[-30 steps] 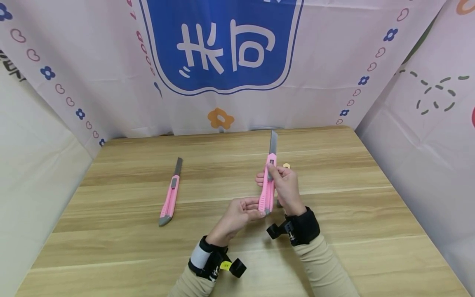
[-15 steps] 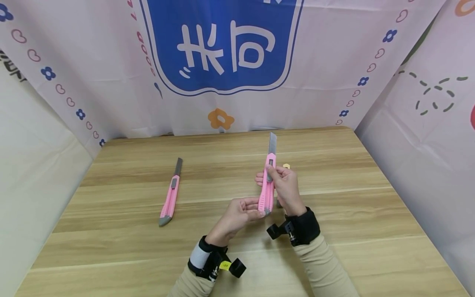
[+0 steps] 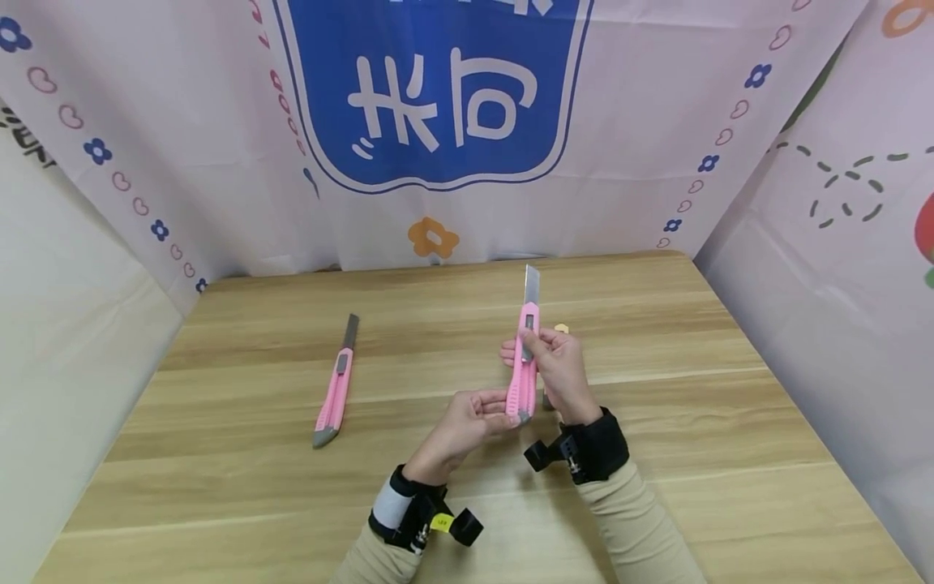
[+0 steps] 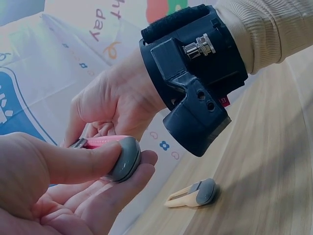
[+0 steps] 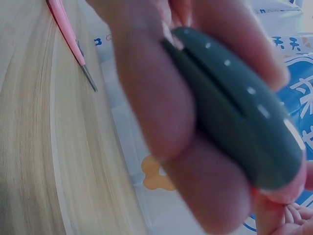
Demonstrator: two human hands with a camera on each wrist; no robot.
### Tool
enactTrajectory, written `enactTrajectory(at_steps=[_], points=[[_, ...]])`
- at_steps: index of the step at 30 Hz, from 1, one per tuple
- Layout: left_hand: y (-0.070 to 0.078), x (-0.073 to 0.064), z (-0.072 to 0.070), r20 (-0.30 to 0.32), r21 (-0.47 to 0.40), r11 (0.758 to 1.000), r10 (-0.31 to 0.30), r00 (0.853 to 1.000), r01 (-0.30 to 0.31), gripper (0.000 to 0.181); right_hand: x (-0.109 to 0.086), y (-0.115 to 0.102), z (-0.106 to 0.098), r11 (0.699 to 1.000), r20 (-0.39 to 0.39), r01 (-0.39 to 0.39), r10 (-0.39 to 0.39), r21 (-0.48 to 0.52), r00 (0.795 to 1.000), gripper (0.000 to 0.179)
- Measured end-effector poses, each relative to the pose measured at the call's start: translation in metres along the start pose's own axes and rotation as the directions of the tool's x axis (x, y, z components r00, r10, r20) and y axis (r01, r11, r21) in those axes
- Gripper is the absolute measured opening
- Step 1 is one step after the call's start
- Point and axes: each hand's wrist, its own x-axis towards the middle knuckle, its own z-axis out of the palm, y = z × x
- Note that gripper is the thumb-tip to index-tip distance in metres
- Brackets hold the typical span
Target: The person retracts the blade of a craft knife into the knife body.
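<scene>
A pink utility knife [image 3: 522, 389] with its blade out is held upright in both hands. The left hand [image 3: 463, 423] pinches its grey end cap [image 4: 128, 159] between thumb and fingers. Higher up, the right hand [image 3: 562, 369] grips the handle, thumb on the grey slider. In the right wrist view the end cap fills the middle, between large blurred fingers. A second pink utility knife [image 3: 337, 389] lies to the left on the table, blade out. Mostly hidden behind the right hand, a yellow-orange utility knife [image 4: 188, 196] lies on the table; its blade cannot be seen.
The wooden table [image 3: 219, 487] ends at a printed white cloth [image 3: 350, 227] along the back. Cloth walls also rise on the left and right sides. Each wrist wears a black strap with a camera [image 3: 465, 527] sticking out.
The right thumb has slid down the handle with the slider, and the blade now sticks out a little less. The left hand keeps its hold; the head view has tilted slightly.
</scene>
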Motion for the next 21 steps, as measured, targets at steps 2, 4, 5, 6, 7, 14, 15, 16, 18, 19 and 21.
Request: enactTrajectory(at_steps=[2,4,5,6,7,14,15,16,18,19,21], points=[[-0.0001,-0.0008,-0.0005,-0.001,-0.004,1.0,-0.008,1.0,0.008,0.043,-0.0003,0.0001,0.0003,1.0,0.005,-0.005,0.005,-0.003,1.0,0.038],[0.0003,-0.0014,-0.0009,-0.002,-0.012,1.0,-0.012,1.0,0.012,0.044,-0.0006,-0.0004,0.0007,1.0,0.009,0.004,-0.004,-0.006,1.0,0.038],[0.0002,-0.0015,-0.001,-0.001,-0.009,1.0,-0.005,1.0,0.005,0.044,-0.0008,-0.0008,0.0009,1.0,0.011,0.01,-0.01,-0.006,1.0,0.038],[0.0003,-0.0017,-0.0012,-0.003,-0.012,1.0,-0.006,1.0,0.006,0.044,-0.001,-0.0012,0.0011,1.0,0.011,0.015,-0.015,-0.005,1.0,0.037],[0.0006,-0.0018,-0.0013,-0.006,-0.014,1.0,-0.008,1.0,0.008,0.044,-0.0012,-0.0015,0.0012,1.0,0.013,0.017,-0.016,-0.005,1.0,0.037],[0.0007,-0.0013,-0.0014,-0.018,-0.026,1.0,-0.012,1.0,0.012,0.043,-0.0007,-0.0011,0.0026,1.0,0.002,0.0,0.0,0.003,1.0,0.038],[0.0009,-0.0013,-0.0014,-0.019,-0.024,1.0,-0.009,1.0,0.008,0.043,-0.0007,-0.0011,0.0028,1.0,-0.002,-0.006,0.006,0.007,1.0,0.039],[0.0009,-0.0012,-0.0013,-0.02,-0.026,1.0,-0.006,1.0,0.005,0.043,-0.0007,-0.0011,0.0029,1.0,-0.004,-0.01,0.01,0.007,1.0,0.039],[0.001,-0.0013,-0.001,-0.022,-0.026,1.0,-0.007,1.0,0.007,0.043,-0.001,-0.0012,0.003,1.0,-0.007,-0.023,0.023,0.011,1.0,0.04],[0.0012,-0.0014,-0.0014,-0.026,-0.025,1.0,-0.009,1.0,0.009,0.043,-0.0009,-0.0014,0.0036,0.999,-0.009,-0.028,0.028,0.017,1.0,0.04],[0.0018,-0.0013,-0.0017,-0.033,-0.026,1.0,-0.018,0.999,0.017,0.044,-0.0012,-0.0018,0.004,0.999,-0.006,-0.038,0.038,0.015,0.999,0.041]])
